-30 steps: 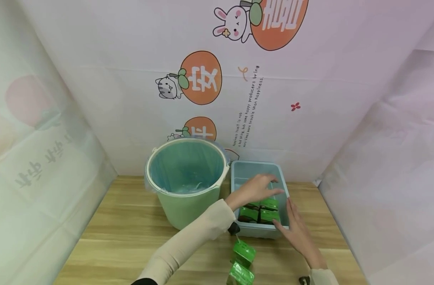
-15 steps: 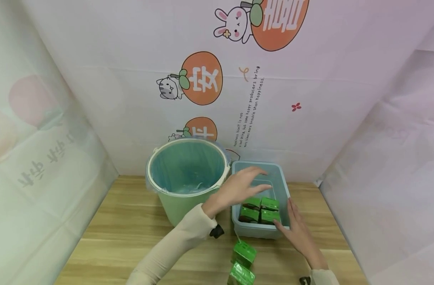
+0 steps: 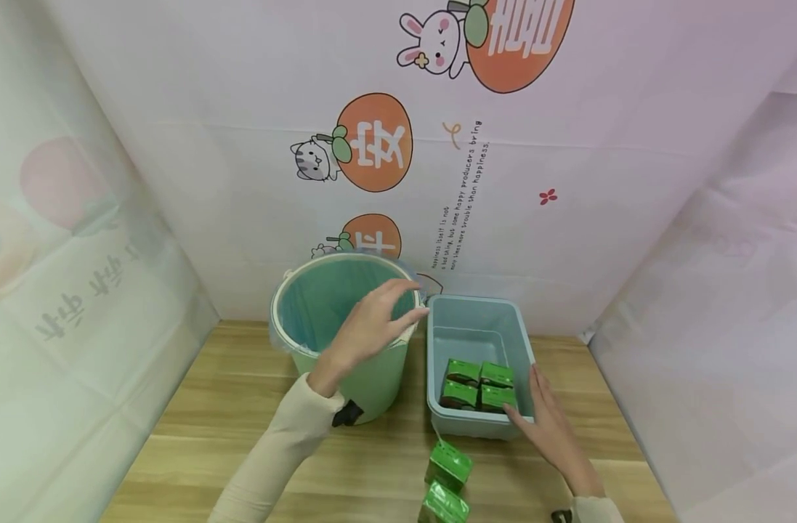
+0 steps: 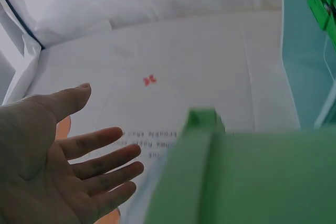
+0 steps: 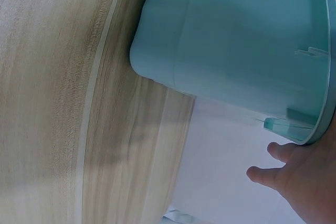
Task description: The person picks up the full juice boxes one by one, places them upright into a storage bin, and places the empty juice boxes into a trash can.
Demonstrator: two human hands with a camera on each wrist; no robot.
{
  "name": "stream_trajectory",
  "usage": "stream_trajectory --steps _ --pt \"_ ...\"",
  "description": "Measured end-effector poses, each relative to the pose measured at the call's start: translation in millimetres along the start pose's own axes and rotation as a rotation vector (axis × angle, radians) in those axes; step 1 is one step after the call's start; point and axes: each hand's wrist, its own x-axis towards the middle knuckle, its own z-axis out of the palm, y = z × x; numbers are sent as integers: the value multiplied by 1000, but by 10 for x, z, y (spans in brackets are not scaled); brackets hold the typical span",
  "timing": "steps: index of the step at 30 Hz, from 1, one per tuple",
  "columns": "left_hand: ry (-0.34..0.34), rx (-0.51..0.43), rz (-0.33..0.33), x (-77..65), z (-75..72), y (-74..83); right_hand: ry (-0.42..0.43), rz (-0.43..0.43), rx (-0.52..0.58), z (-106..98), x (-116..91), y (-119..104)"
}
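My left hand (image 3: 372,319) hovers over the right front rim of the pale green bucket (image 3: 355,385), thumb and fingers spread with nothing between them. In the left wrist view, the same hand (image 4: 68,150) is beside the blurred green bucket (image 4: 262,177). My right hand (image 3: 551,425) rests on the front right corner of the light blue bin (image 3: 476,425), its fingers lying along the right side. In the right wrist view, the right hand (image 5: 302,174) touches the outside of the bin (image 5: 231,40) near its rim. Several green boxes (image 3: 479,385) sit in the bin's front half.
Two green boxes, one (image 3: 449,465) behind the other (image 3: 444,503), lie on the wooden table (image 3: 195,428) in front of the bin. A clear liner hangs over the bucket's rim. White printed sheets (image 3: 241,218) enclose the table at the back and sides.
My left hand has moved left, out from over the bin to over the bucket's rim, empty throughout. The right hand has stayed at the bin's corner.
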Motion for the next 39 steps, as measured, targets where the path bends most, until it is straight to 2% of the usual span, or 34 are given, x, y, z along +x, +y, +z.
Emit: stream_trajectory --steps 5,9,12,17,22,26,33,39 --pt "45 72 -50 -158 -217 -237 1 2 -8 -1 -1 -6" --pt "43 128 -116 -296 -375 -431 3 1 -8 -5 -1 -9" --pt "38 154 -138 -393 -483 -574 2 5 -2 -6 -2 -8" --pt "54 227 -146 -531 -631 -808 -6 19 5 -11 -8 1" --pt "50 290 -213 -667 -739 -992 -4 9 -2 0 -2 -1" --pt "4 314 -270 -749 -807 -1079 -3 4 -3 13 2 1" --pt "-74 313 -302 -813 -874 -1122 -6 14 3 15 3 6" --pt "-112 304 -341 -874 -881 -1172 -11 13 9 5 5 -5"
